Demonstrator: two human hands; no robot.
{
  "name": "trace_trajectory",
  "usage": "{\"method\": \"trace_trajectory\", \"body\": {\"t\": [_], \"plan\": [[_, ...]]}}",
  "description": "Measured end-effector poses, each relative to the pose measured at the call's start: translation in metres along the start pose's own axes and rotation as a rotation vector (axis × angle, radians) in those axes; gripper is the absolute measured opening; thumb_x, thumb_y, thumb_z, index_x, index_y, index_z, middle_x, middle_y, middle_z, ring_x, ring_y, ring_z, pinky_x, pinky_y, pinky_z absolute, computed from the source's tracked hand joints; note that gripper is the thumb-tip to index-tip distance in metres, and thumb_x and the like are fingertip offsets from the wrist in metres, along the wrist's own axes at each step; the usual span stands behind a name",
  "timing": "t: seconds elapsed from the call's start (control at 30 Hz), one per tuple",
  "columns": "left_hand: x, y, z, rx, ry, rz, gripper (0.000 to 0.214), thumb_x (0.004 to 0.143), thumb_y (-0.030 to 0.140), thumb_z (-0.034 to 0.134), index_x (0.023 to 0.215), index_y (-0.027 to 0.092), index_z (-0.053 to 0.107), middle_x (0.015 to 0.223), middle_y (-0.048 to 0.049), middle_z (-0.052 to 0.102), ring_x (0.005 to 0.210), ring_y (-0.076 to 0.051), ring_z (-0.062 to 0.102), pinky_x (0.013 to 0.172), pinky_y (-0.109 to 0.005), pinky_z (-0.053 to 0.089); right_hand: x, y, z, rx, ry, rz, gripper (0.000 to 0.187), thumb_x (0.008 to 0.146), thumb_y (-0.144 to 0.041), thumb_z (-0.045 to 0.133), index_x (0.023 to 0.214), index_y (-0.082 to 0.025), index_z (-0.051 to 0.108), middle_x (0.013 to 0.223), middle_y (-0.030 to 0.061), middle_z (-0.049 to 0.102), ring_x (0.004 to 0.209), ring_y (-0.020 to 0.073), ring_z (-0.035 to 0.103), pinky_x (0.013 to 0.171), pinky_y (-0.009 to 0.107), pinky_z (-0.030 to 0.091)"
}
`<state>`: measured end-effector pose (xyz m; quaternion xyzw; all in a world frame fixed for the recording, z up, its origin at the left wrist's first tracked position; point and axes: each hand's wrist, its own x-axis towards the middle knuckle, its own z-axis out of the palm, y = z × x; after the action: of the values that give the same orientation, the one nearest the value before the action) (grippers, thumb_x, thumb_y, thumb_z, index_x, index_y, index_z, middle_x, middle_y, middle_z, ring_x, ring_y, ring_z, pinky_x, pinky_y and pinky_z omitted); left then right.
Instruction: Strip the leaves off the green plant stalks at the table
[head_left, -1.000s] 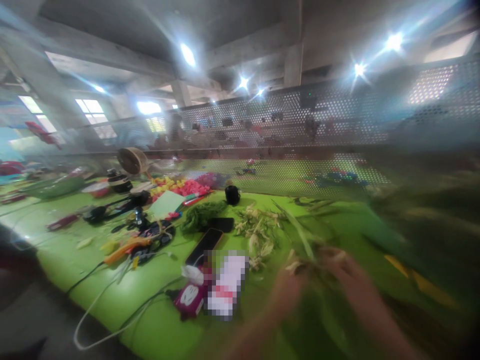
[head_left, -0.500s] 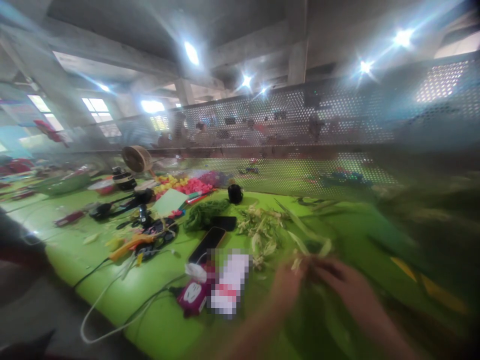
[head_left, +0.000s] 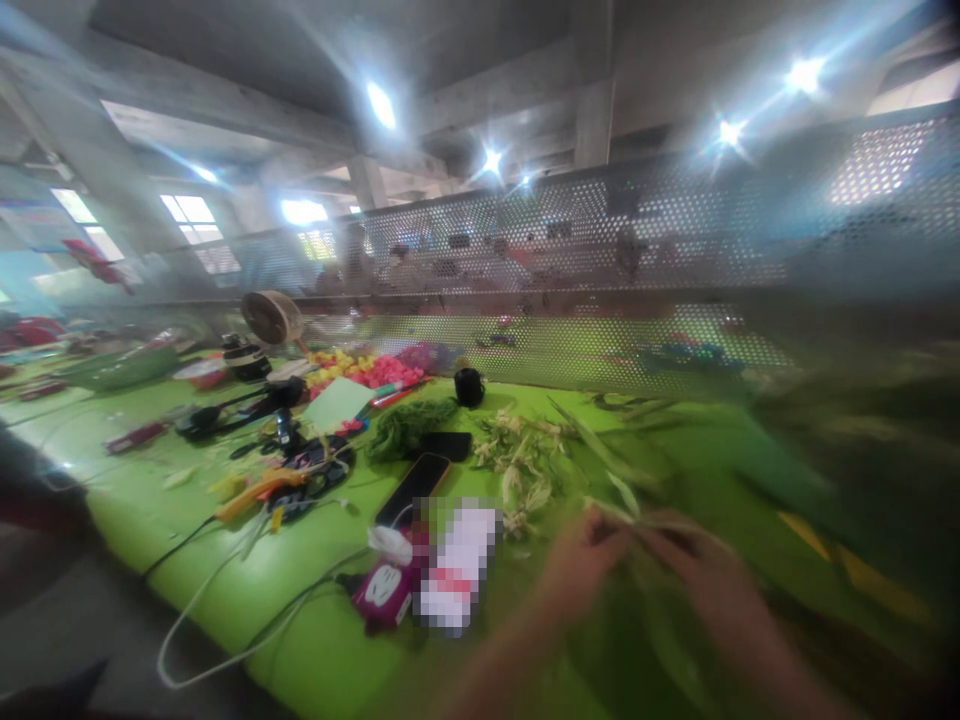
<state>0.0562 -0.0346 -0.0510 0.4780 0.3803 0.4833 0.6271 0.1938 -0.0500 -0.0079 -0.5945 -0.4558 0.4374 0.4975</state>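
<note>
Now, starting at the far left of the green worktop [head_left: 217,580], a green bowl [head_left: 124,370] stands well back. Moving right, a round-headed fan [head_left: 271,318] stands near the perforated screen [head_left: 450,262], perhaps out of the way. Nearer the front edge, an orange-handled tool [head_left: 259,493] lies with its cord trailing off the edge, probably so it can be grabbed quickly. Past it sits a pile of pink and yellow pieces [head_left: 386,373], then a purple packet [head_left: 382,595] and a dark phone [head_left: 414,490], both beside the working area. A loose heap of pale strips [head_left: 521,470] comes next, just beyond the hands, handy for reaching, I'd judge.

And here's the action, on the right side! The left hand [head_left: 586,555] has its fingers bent in, seemingly pinching a pale green strip [head_left: 628,498]; the right hand [head_left: 691,562] appears to grip it too, just beside. The strip is between them, above the worktop, presumably held from both sides to steady something so limp. Blur hides the exact fingertip contact.
</note>
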Motion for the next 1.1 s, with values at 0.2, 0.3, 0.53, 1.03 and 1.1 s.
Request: {"method": "trace_trajectory", "body": {"t": [0.2,0.3,0.53,1.03,1.1], "plan": [[0.000,-0.006,-0.001,0.140,-0.004,0.119,0.009,0.073,0.018,0.064,0.080,0.015,0.059,0.073,-0.0003,0.056,0.068,-0.011,0.050,0.068,-0.024,0.039,-0.003,0.008,0.003,0.046,-0.001,0.019,0.025,0.054,-0.044,0.069,0.065,-0.022,0.072,0.074,0.0053,0.073,0.072,0.0246,0.065,0.062,0.032,0.049],[-0.002,-0.006,0.000,0.185,0.030,0.131,0.008,0.074,0.016,0.062,0.081,0.016,0.060,0.077,-0.0019,0.058,0.073,-0.013,0.053,0.072,-0.026,0.041,0.001,0.010,0.001,0.038,-0.008,0.004,0.026,0.053,-0.045,0.068,0.065,-0.022,0.073,0.073,0.0059,0.073,0.072,0.0246,0.064,0.062,0.032,0.049],[0.001,-0.006,0.000,-0.064,-0.045,0.023,0.026,0.075,0.036,0.066,0.089,0.014,0.065,0.084,-0.0061,0.062,0.077,-0.017,0.056,0.077,-0.030,0.044,0.005,0.003,-0.002,-0.020,-0.025,-0.024,0.024,0.048,-0.045,0.066,0.059,-0.024,0.069,0.069,0.0057,0.072,0.074,0.0258,0.065,0.065,0.033,0.051],[0.004,-0.009,-0.007,0.200,0.129,0.069,0.021,0.076,0.037,0.065,0.082,0.016,0.066,0.070,-0.0015,0.059,0.066,-0.014,0.053,0.065,-0.025,0.043,0.006,0.015,-0.009,-0.228,-0.111,-0.203,0.025,0.070,-0.047,0.060,0.073,-0.023,0.068,0.076,0.0030,0.073,0.076,0.0223,0.068,0.069,0.028,0.051],[0.001,-0.006,-0.005,0.168,0.112,0.084,0.020,0.075,0.035,0.067,0.081,0.016,0.066,0.070,-0.0011,0.059,0.067,-0.013,0.053,0.066,-0.025,0.043,0.009,0.018,-0.010,-0.254,-0.093,-0.198,0.026,0.071,-0.048,0.060,0.071,-0.023,0.066,0.073,0.0023,0.072,0.073,0.0218,0.067,0.068,0.028,0.050]]}}
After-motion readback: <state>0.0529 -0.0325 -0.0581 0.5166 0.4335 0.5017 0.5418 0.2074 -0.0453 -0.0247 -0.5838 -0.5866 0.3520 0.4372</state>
